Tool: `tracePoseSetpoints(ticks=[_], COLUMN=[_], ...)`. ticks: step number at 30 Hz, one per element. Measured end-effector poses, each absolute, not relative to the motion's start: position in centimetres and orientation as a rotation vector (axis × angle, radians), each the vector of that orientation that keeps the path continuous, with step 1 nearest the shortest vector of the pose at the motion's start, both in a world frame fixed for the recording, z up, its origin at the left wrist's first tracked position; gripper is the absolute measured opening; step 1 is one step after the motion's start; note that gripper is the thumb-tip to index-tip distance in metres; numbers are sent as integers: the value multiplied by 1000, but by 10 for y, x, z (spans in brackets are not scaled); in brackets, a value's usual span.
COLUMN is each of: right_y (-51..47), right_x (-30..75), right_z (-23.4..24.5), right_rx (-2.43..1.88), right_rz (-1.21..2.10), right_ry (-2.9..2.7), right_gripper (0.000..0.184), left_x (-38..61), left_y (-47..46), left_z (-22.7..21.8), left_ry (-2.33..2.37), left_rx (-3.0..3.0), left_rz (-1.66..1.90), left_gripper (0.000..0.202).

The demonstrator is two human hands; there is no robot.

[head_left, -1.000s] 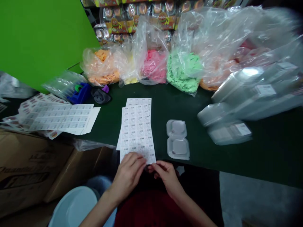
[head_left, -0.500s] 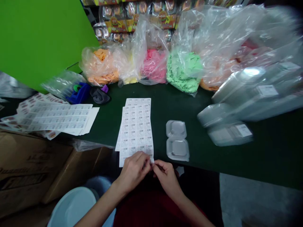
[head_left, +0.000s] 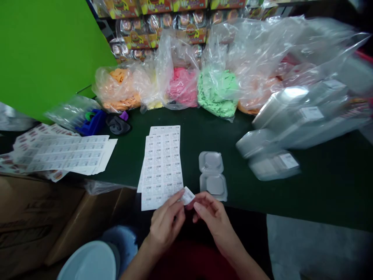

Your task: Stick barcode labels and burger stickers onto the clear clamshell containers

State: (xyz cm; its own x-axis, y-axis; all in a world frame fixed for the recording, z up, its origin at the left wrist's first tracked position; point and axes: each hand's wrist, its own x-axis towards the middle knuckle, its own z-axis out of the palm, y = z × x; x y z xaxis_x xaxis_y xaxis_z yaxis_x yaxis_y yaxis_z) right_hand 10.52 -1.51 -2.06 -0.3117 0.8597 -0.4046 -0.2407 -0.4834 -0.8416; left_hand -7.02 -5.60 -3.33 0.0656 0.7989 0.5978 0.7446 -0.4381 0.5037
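Note:
A small white printed sticker label (head_left: 188, 196) is held up between my two hands, just off the table's front edge. My left hand (head_left: 167, 217) pinches its left side between thumb and fingers. At the lower right edge of the label, the curled fingertips of my right hand (head_left: 214, 212) close on it, partly hidden behind it. Beneath and left of the hands lies a stack of label sheets (head_left: 163, 163) printed in rows. An opened clear plastic clamshell box (head_left: 212, 167) lies flat just beyond my right hand.
Stacked clear boxes (head_left: 274, 165), some with labels, stand blurred at the right. Bags of orange (head_left: 119, 97), pink (head_left: 183, 89) and green pieces (head_left: 218, 93) line the back. More sheets (head_left: 70, 151) and a blue tape dispenser (head_left: 91, 122) lie left. A pale basin (head_left: 90, 260) stands below.
A label now shows apart from the sheet, between my hands. Both hands have risen slightly from the sheet's lower right corner. The view has shifted a little.

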Motion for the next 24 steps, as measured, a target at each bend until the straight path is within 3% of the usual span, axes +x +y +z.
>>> tracePoseSetpoints(ticks=[6,10,13,17,22,24], right_y=[3,-4,-7,1,18,20], right_x=[120,131,142,174,213,214], right_z=[-13,-8,-2,-4,-27,-34], right_rx=[-1160,-1146,-1177,-1339,-1418,-1421], right_rz=[1737,1793,1764,1536,1192,1165], right_ry=[-994,-1151,-1160,-1035,-929,-921], right_gripper=[23,15,13,30,20,20], left_x=[-60,-60,-57,-46,-17,-2], left_y=[-46,-33,-26,-14,10,17], left_z=[-5,16,20,18,2,-5], left_ry=[1589,1517,1490,1612,1582,1522], left_rx=[1739,1543,1505,1327,1118,1060], left_rz=[1204,966,971,1244,1285,1275], left_gripper=[44,7,17,12,13,30])
